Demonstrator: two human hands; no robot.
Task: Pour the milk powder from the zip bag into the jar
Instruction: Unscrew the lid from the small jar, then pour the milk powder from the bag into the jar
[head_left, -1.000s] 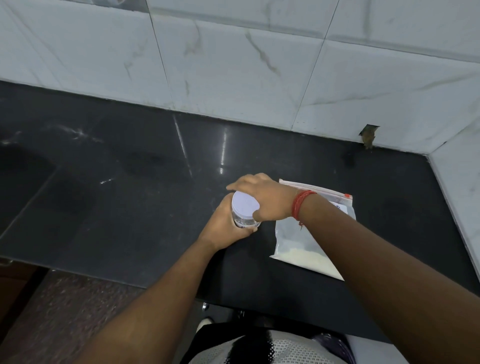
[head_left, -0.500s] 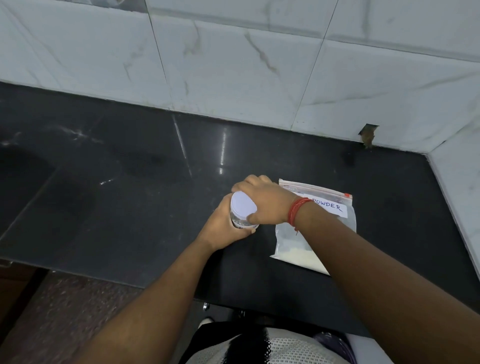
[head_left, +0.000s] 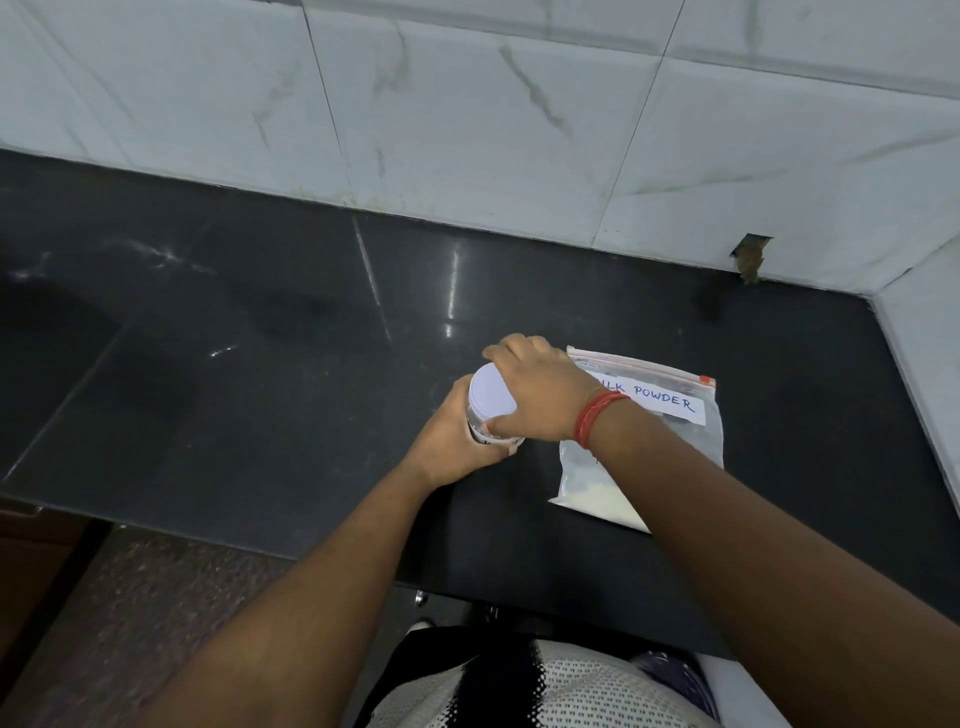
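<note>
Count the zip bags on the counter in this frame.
1. The zip bag, labelled milk powder, lies flat right of the jar, partly under the right forearm. Nothing else bag-like shows.

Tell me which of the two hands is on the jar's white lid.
The right hand, the one with the red thread at its wrist, grips the white lid from above. The left hand instead wraps the jar body below the lid.

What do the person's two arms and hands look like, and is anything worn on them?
Both forearms are bare, with no sleeves or gloves in view. The right hand has a band of red thread wound several times round its wrist. The left hand and its wrist carry nothing that shows.
</note>
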